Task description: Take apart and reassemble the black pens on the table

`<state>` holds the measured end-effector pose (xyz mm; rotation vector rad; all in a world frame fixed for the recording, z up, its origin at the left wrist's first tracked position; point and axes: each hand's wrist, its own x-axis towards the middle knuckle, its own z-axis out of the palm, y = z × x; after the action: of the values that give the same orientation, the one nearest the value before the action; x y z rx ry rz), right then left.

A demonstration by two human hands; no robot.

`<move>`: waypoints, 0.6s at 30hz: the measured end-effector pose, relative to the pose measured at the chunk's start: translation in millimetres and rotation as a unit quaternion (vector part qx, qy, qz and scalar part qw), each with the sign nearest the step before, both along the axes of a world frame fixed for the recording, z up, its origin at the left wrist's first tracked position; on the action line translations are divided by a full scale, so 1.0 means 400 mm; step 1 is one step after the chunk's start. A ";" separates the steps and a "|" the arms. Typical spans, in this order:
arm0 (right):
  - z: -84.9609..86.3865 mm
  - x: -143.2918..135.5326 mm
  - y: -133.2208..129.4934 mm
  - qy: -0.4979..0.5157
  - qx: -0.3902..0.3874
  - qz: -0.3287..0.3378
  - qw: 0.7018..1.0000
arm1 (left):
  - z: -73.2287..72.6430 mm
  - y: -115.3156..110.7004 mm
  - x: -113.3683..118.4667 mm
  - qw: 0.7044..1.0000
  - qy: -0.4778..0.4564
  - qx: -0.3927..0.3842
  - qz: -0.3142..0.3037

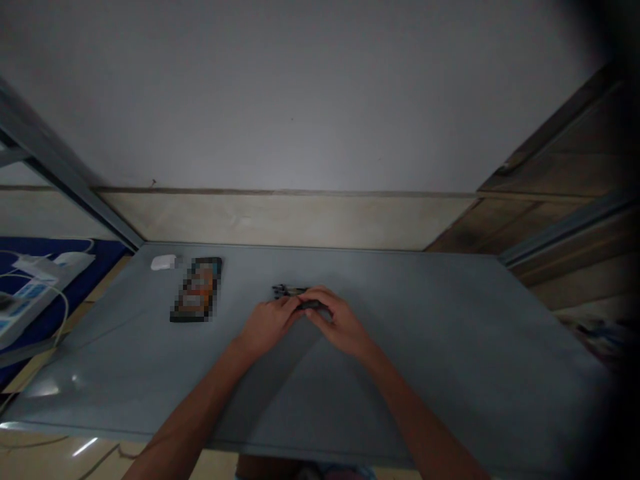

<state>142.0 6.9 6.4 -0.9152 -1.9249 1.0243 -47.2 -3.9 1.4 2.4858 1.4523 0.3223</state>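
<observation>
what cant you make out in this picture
All in the head view:
- dark item: what it is; fingers of the left hand and right hand cover parts
- thin pieces: exact number; small, partly behind the hands
- flat dark-edged thing: its surface; pixelated
- white power strip: its near end; cut by the left edge
- far-right pile: contents; blur and shadow
</observation>
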 end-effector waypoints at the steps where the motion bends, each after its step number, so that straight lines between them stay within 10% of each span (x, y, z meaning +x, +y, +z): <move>1: 0.000 -0.003 -0.003 -0.009 0.002 -0.012 1.000 | 0.000 0.000 -0.001 1.000 0.001 0.001 0.001; 7: -0.023 -0.021 -0.012 -0.047 -0.009 -0.115 0.992 | 0.003 -0.001 -0.001 1.000 -0.019 0.006 0.007; 18: -0.005 -0.018 -0.012 0.009 0.036 -0.038 0.999 | 0.000 0.006 -0.012 0.999 -0.032 -0.005 0.019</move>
<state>135.0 2.1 4.2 -0.9284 -1.8851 0.9108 -51.9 -1.7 1.4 2.4181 1.4740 0.3972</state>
